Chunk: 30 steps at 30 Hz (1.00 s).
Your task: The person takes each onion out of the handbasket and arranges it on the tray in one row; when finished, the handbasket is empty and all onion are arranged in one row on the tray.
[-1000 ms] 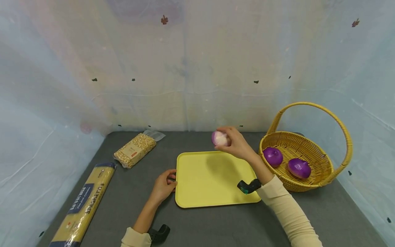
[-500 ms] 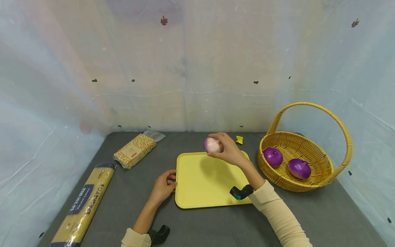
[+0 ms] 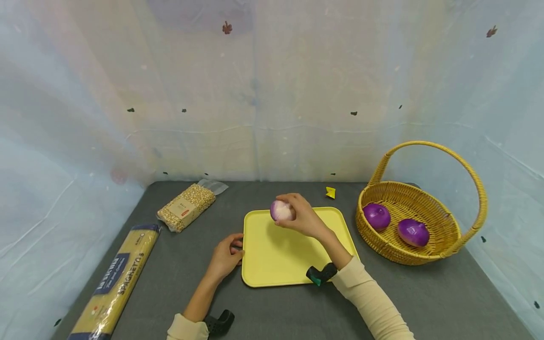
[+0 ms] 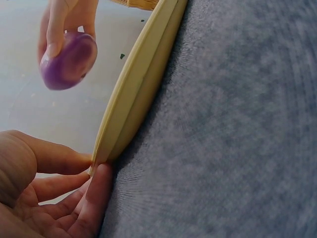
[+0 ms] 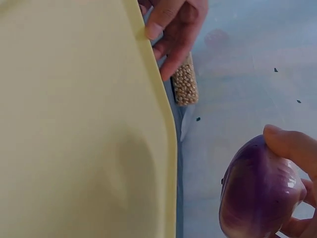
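My right hand (image 3: 300, 216) grips a purple-and-white onion (image 3: 281, 211) above the far part of a yellow tray (image 3: 293, 259). In the right wrist view the onion (image 5: 260, 191) shows its purple side, with fingers round it. At the tray's left edge, my left hand (image 3: 227, 255) pinches the rim between thumb and fingers, as the left wrist view shows the hand (image 4: 54, 193) at the tray's corner end (image 4: 106, 144). Two more purple onions, one on the left (image 3: 376, 216) and one nearer the front (image 3: 413, 232), lie in a yellow wicker basket (image 3: 399, 257).
The basket, with its tall arched handle (image 3: 476, 189), stands right of the tray. A bag of pale beans or grains (image 3: 187, 206) lies at the back left. A long spaghetti pack (image 3: 116, 283) lies along the left edge. Behind the tray is a small yellow scrap (image 3: 330, 192).
My right hand has carried the onion left and toward me, from behind the tray's far edge to over it. The yellow scrap has come into view. My left hand has stayed put.
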Each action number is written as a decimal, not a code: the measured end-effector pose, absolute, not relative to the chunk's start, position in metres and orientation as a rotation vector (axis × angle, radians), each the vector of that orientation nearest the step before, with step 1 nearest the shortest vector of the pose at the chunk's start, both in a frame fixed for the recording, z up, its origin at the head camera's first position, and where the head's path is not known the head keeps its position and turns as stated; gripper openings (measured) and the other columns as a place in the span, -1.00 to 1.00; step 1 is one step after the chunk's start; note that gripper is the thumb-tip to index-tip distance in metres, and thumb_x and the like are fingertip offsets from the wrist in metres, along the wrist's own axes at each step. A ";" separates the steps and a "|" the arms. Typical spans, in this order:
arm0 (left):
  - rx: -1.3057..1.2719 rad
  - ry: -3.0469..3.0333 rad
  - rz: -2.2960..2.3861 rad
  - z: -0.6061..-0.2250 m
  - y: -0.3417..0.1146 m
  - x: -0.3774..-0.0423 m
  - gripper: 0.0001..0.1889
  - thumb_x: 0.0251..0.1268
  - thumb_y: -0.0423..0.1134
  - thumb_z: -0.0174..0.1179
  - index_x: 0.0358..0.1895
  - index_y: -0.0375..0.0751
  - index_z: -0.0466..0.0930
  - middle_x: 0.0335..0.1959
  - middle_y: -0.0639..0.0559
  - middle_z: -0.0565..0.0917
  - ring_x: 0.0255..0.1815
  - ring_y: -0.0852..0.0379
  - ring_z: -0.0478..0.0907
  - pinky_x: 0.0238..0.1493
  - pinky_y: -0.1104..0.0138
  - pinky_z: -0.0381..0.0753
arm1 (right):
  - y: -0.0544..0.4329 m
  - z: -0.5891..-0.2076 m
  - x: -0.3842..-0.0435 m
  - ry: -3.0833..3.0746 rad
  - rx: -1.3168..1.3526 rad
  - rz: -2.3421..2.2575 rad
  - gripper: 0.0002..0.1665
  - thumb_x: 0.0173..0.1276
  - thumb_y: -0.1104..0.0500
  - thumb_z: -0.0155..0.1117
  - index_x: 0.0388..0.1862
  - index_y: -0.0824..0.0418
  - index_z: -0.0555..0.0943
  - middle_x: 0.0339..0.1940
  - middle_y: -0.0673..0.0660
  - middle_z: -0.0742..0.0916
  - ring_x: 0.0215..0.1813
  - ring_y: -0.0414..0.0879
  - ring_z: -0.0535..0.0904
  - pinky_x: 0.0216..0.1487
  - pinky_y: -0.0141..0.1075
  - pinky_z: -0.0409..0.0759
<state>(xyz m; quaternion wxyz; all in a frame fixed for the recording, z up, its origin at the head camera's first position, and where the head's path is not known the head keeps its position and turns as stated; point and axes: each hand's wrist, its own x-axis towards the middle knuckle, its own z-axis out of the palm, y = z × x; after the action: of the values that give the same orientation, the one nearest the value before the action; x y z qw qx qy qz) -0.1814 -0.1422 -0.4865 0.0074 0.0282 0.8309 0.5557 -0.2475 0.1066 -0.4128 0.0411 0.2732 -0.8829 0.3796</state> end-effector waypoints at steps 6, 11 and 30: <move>0.082 2.605 1.722 -0.486 -0.142 -0.181 -0.54 0.11 -0.55 0.16 0.15 -0.39 0.44 -0.22 -0.20 0.53 -0.45 0.12 0.50 -0.54 0.34 0.61 | 0.100 -0.422 -0.246 -2.725 0.848 1.187 -0.24 0.06 0.05 0.46 0.27 0.13 0.42 0.20 0.16 0.43 0.12 0.03 0.40 0.03 -0.07 0.51; 0.081 2.614 1.708 -0.486 -0.142 -0.181 -0.54 0.11 -0.55 0.16 0.15 -0.38 0.44 -0.22 -0.20 0.53 -0.45 0.12 0.50 -0.54 0.34 0.61 | 0.095 -0.429 -0.244 -2.717 0.875 1.204 -0.24 0.06 0.05 0.47 0.25 0.14 0.42 0.18 0.17 0.44 0.12 0.02 0.40 0.03 -0.07 0.51; 0.072 2.600 1.731 -0.487 -0.142 -0.183 -0.55 0.10 -0.57 0.16 0.14 -0.40 0.44 -0.24 -0.18 0.52 -0.47 0.13 0.49 -0.55 0.35 0.61 | 0.076 -0.449 -0.237 -2.716 0.964 1.202 -0.26 0.05 0.06 0.47 0.22 0.19 0.44 0.11 0.17 0.48 0.12 0.00 0.40 0.07 -0.08 0.48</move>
<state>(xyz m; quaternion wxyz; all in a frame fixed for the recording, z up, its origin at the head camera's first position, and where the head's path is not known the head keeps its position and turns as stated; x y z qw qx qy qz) -0.1831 -0.1423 -0.4870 0.0088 0.0229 0.8322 0.5540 -0.2370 0.0762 -0.4490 0.0094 0.3087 -0.8698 0.3848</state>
